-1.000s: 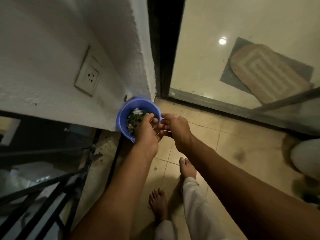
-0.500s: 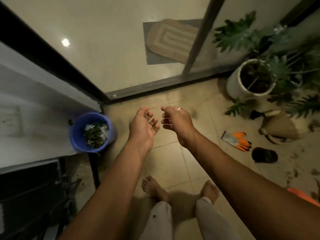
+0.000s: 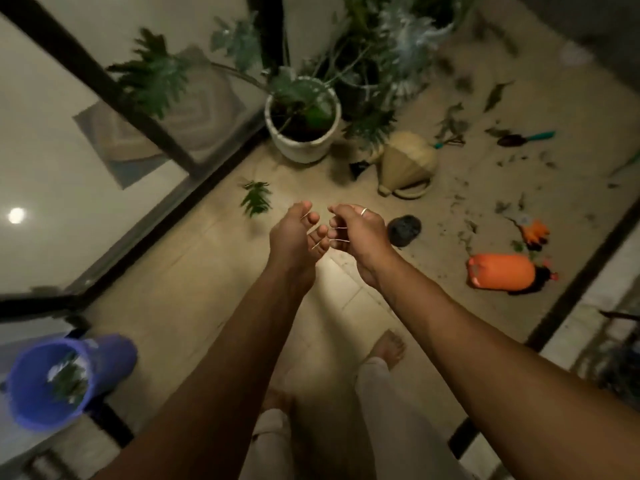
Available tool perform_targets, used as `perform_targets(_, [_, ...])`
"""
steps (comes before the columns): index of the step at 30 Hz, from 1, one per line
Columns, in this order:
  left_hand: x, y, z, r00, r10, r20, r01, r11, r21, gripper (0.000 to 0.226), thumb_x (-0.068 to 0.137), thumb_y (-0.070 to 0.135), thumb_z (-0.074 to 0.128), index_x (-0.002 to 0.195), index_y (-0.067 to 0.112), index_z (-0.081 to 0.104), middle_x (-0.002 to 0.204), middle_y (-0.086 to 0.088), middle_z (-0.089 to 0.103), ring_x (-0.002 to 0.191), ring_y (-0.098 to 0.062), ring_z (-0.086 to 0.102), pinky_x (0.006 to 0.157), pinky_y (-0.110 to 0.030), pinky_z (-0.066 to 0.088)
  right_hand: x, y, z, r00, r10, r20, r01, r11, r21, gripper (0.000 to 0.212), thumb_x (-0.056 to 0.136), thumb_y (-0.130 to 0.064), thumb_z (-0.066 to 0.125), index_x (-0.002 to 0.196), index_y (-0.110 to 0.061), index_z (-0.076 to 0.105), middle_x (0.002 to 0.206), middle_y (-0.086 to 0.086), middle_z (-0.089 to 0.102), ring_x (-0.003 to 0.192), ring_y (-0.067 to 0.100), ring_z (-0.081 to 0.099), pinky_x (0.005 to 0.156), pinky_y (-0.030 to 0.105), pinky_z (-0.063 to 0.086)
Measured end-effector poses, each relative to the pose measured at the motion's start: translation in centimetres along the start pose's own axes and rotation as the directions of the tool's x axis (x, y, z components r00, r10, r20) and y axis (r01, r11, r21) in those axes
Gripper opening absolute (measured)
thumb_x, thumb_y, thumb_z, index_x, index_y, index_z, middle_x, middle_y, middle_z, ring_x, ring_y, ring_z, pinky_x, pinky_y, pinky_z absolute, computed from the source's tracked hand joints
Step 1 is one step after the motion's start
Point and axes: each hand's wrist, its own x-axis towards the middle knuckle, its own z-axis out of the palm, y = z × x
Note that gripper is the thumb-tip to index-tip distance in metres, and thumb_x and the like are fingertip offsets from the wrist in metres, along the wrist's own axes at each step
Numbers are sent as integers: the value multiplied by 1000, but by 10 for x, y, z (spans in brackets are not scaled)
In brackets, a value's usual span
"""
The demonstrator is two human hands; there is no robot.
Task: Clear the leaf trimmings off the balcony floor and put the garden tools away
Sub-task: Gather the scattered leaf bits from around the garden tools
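Observation:
My left hand (image 3: 294, 233) and my right hand (image 3: 360, 233) hang side by side over the tiled floor, fingers loosely curled and holding nothing. A blue bucket (image 3: 104, 362) with leaf trimmings in it stands at the lower left. A cut green leaf (image 3: 257, 199) lies on the floor just beyond my left hand. More leaf trimmings (image 3: 453, 123) are scattered at the upper right. A teal-handled trowel (image 3: 524, 138), an orange glove (image 3: 535, 232), an orange sprayer bottle (image 3: 498, 271) and a tan watering can (image 3: 407, 164) lie on the floor to the right.
A white plant pot (image 3: 301, 147) with big leaves stands by the glass door (image 3: 86, 150). A dark round object (image 3: 403, 230) lies next to my right hand. A black railing base (image 3: 581, 275) borders the right side. My bare feet stand below.
My view has swung right, away from the blue bucket, which has slid to the lower left. My hands left the bucket empty. The tools and trimmings have come into view.

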Motion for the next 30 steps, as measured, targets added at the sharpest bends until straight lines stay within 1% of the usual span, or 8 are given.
perform_targets(5, [-11, -58, 141, 992, -45, 118, 26, 987, 158, 13, 102, 26, 54, 105, 17, 64, 90, -1, 58, 61, -13, 57, 55, -25, 49, 20, -40, -142, 989, 1, -145, 22, 987, 157, 8, 94, -16, 63, 89, -11, 64, 67, 1, 59, 59, 15, 56, 60, 30, 49])
perform_targets(8, [-10, -95, 212, 977, -86, 195, 36, 968, 248, 14, 102, 27, 55, 106, 17, 64, 88, 0, 58, 57, -11, 58, 53, -26, 49, 30, -53, -219, 973, 6, -233, 47, 974, 222, 9, 93, -18, 66, 89, -10, 65, 71, 5, 59, 62, 20, 57, 64, 34, 51])
perform_targets(11, [-6, -125, 265, 962, -130, 241, 48, 946, 320, 15, 102, 29, 55, 105, 18, 65, 85, 1, 60, 60, -13, 59, 57, -27, 49, 42, -58, -277, 951, 41, -308, 54, 955, 293, 8, 94, -17, 64, 91, -10, 62, 66, 1, 57, 52, 15, 56, 55, 28, 50])
perform_targets(14, [-1, -152, 310, 942, -188, 277, 72, 922, 379, 15, 101, 30, 56, 106, 20, 66, 89, 2, 62, 70, -15, 59, 64, -30, 48, 56, -62, -322, 921, 77, -381, 58, 942, 331, 10, 91, -21, 65, 91, -12, 68, 71, 0, 61, 61, 17, 62, 66, 33, 55])
perform_targets(19, [20, -194, 383, 934, -266, 239, 123, 867, 483, 17, 105, 30, 53, 104, 21, 68, 101, 0, 67, 81, -17, 64, 73, -32, 51, 94, -61, -384, 892, 160, -423, 44, 900, 433, 8, 93, -20, 66, 91, -14, 71, 72, 2, 65, 66, 19, 65, 58, 28, 51])
perform_targets(24, [80, -246, 448, 906, -347, 243, 147, 796, 587, 22, 104, 25, 50, 91, 18, 67, 78, 1, 67, 72, -16, 60, 64, -28, 50, 171, -44, -446, 841, 214, -497, 44, 888, 457, 14, 95, -17, 63, 83, -18, 70, 71, 0, 73, 64, 19, 68, 61, 28, 51])
perform_targets(27, [127, -285, 476, 911, -361, 201, 147, 738, 658, 18, 102, 25, 54, 91, 19, 68, 68, 6, 70, 70, -15, 60, 63, -27, 48, 219, -24, -485, 834, 220, -506, 22, 903, 428, 16, 95, -16, 62, 79, -17, 67, 70, 3, 69, 69, 24, 66, 71, 38, 54])
perform_targets(30, [171, -331, 497, 914, -379, 147, 163, 673, 721, 14, 102, 27, 57, 97, 20, 68, 85, 1, 67, 69, -16, 61, 61, -27, 48, 263, 6, -531, 809, 247, -533, -29, 923, 385, 17, 96, -18, 61, 79, -16, 65, 70, 3, 67, 65, 20, 65, 72, 40, 56])
